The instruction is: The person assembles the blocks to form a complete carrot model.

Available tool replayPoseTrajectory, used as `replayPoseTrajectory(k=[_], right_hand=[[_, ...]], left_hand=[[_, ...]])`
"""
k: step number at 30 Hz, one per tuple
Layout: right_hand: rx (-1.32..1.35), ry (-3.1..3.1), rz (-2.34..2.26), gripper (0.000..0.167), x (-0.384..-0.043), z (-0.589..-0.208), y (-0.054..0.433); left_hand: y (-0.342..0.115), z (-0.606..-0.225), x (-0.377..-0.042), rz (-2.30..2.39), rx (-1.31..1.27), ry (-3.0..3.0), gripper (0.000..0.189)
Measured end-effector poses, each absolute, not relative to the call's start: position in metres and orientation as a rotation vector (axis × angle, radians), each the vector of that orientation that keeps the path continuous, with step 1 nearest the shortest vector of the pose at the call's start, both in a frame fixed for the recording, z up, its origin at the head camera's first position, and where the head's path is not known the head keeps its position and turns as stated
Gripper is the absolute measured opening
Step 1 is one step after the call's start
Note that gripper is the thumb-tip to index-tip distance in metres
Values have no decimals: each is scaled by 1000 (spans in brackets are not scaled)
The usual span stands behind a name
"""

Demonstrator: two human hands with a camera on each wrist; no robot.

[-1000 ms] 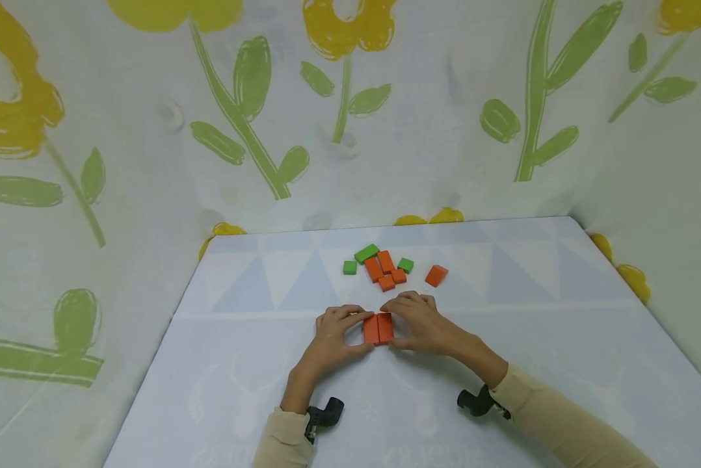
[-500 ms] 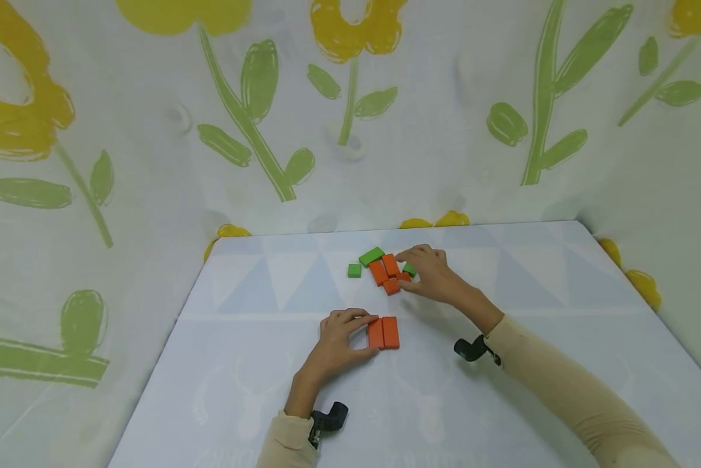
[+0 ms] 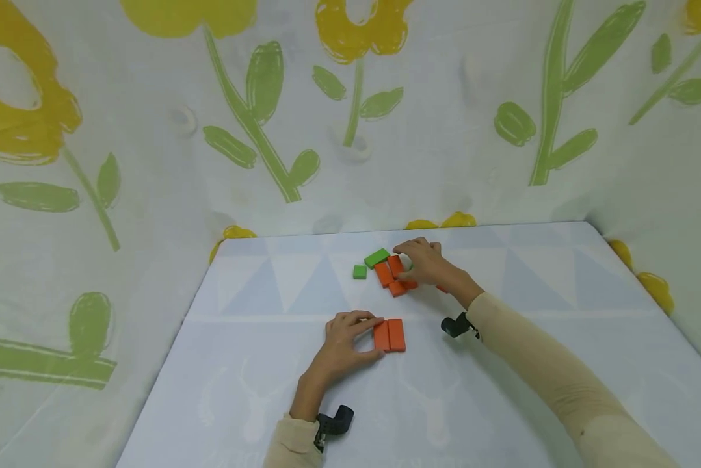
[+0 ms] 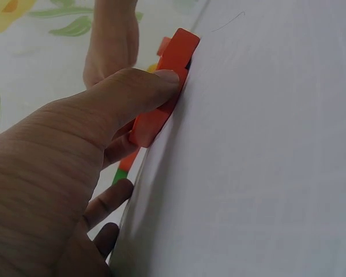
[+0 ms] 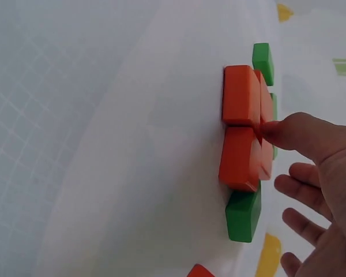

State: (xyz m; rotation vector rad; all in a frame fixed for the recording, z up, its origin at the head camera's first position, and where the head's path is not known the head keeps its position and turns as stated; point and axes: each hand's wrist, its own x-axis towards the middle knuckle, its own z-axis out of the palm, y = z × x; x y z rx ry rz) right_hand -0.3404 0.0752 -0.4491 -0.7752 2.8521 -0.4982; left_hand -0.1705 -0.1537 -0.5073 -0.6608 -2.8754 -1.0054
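Two long orange blocks lie side by side on the table. My left hand (image 3: 344, 341) pinches the left block (image 3: 382, 337) with thumb and index finger at its two ends; the right block (image 3: 396, 335) stands flush beside it. In the left wrist view the thumb presses on an orange block (image 4: 151, 124). Farther back, my right hand (image 3: 428, 263) reaches over a cluster of blocks. Its thumb and index finger span a long orange block (image 3: 395, 266). The right wrist view shows its thumb tip just behind two short orange blocks (image 5: 240, 95); the index finger is hidden there.
Around the cluster lie a long green block (image 3: 377, 258), a small green block (image 3: 359, 272) and another long orange block (image 3: 382, 275). An orange block (image 3: 442, 288) is partly covered by the right wrist. A flower-patterned cloth (image 3: 426, 130) rises behind the table.
My right hand has left the side-by-side pair and moved back to the cluster, closing over a long orange block there. The left hand keeps its place at the pair.
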Motion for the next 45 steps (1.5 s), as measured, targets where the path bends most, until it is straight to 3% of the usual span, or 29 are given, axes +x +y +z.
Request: replayPoseTrajectory(k=[10,17,28,45], right_hand=[[-782,2849,-521,62,-344,-452,84],[-822,2941,-599,70,-335,-439,91],[-1032,2981,-666,55,-277,-425,110],[-1078,2967,-674,55,-205,-450,121]], left_hand=[[-147,-504,-167,-1016,-683,-2850,56],[-146,-501,-167,-1017,-668,-2876,56],[-152,-499,-169,-983,-661,-2856,56],[-152,-504,-171,-965,-658,-2882,57]])
